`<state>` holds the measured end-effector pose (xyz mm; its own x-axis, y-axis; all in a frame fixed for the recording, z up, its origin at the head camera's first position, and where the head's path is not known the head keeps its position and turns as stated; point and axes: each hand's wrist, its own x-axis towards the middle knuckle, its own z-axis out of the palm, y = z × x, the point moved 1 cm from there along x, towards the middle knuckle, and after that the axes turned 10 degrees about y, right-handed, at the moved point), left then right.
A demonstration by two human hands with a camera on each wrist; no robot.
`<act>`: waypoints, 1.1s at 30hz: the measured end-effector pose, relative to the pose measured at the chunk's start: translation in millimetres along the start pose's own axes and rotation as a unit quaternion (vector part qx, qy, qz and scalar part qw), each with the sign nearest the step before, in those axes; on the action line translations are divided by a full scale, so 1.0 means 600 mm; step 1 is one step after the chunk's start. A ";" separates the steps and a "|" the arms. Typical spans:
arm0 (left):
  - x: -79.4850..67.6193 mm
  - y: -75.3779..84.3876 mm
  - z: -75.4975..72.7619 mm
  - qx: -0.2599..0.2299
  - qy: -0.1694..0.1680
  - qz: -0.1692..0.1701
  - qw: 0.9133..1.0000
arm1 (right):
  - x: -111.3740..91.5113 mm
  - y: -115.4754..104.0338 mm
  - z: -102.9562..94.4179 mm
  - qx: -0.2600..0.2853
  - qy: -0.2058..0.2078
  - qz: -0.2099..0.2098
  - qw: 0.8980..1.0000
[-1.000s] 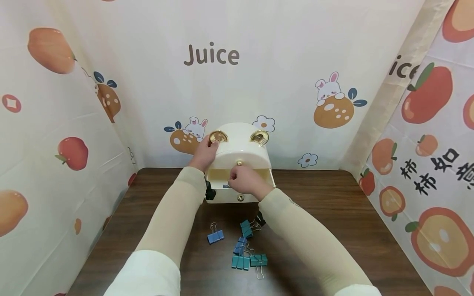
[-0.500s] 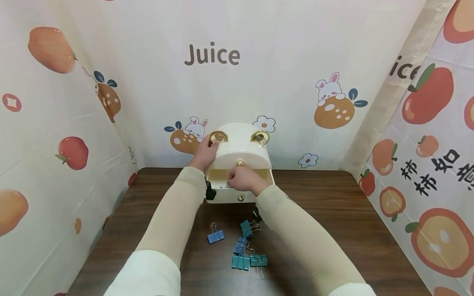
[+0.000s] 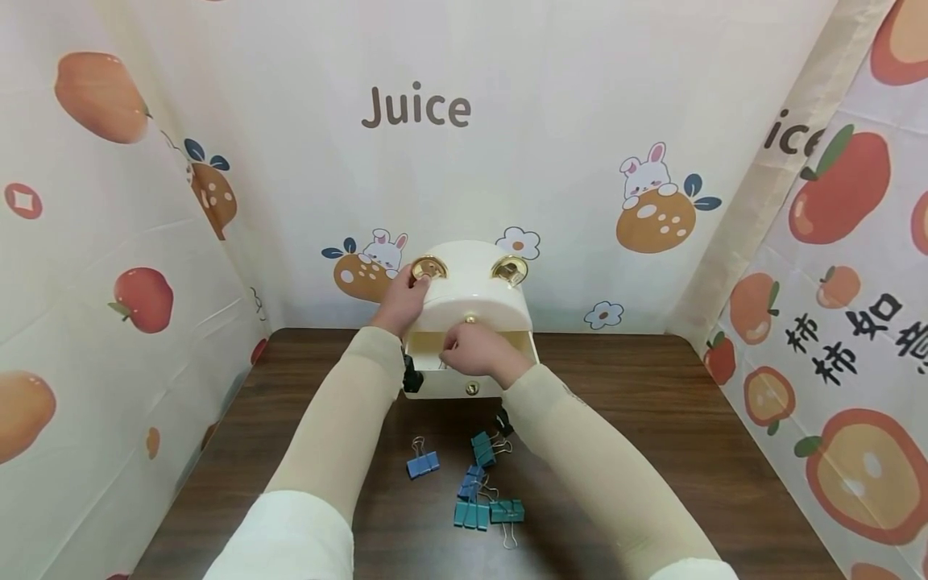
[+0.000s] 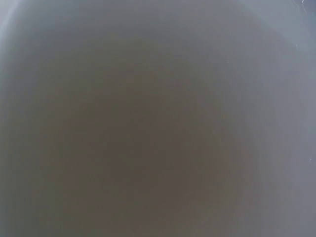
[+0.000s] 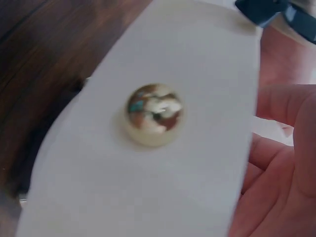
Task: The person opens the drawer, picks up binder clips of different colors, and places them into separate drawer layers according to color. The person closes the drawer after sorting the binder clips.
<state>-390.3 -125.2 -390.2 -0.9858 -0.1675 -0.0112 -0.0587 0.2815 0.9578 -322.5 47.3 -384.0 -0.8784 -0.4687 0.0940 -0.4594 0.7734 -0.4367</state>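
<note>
A white, round-topped drawer box (image 3: 473, 282) stands at the table's back, its lower drawer (image 3: 441, 387) pulled out. My left hand (image 3: 401, 302) holds the box's upper left side, near a gold round fitting (image 3: 429, 267). My right hand (image 3: 478, 352) reaches into the drawer with curled fingers. Below its fingertips shows the thin wire of a binder clip (image 3: 444, 364); the rest of the clip is hidden. In the right wrist view, the drawer's front with its gold knob (image 5: 154, 113) covers part of the fingers (image 5: 276, 153). The left wrist view is only a blur.
In front of the box lie several binder clips: a blue clip (image 3: 423, 465) apart at left, then a teal clip (image 3: 482, 449), another blue clip (image 3: 470, 482) and two more teal ones nearer me. A second gold fitting (image 3: 510, 270) sits on the box's right.
My right hand has shifted slightly left inside the drawer. The bit of blue seen under its fingers earlier has dropped out of sight. The left hand stays in place.
</note>
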 end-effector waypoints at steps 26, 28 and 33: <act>0.000 0.001 0.000 0.000 0.003 0.026 1.000 | -0.090 -0.057 -0.016 0.206 0.142 -0.114 0.961; 0.000 0.002 0.000 0.005 0.006 0.027 1.000 | -0.099 -0.061 -0.012 0.219 0.141 -0.121 0.958; -0.001 0.001 -0.002 0.020 0.008 0.021 1.000 | -0.116 -0.065 0.007 0.240 0.118 -0.107 0.958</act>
<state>-389.7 -125.9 -389.1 -0.9848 -0.1705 0.0345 -0.0234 0.3261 0.9451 -242.6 47.9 -376.9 -0.8028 -0.4411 0.4012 -0.5676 0.3591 -0.7409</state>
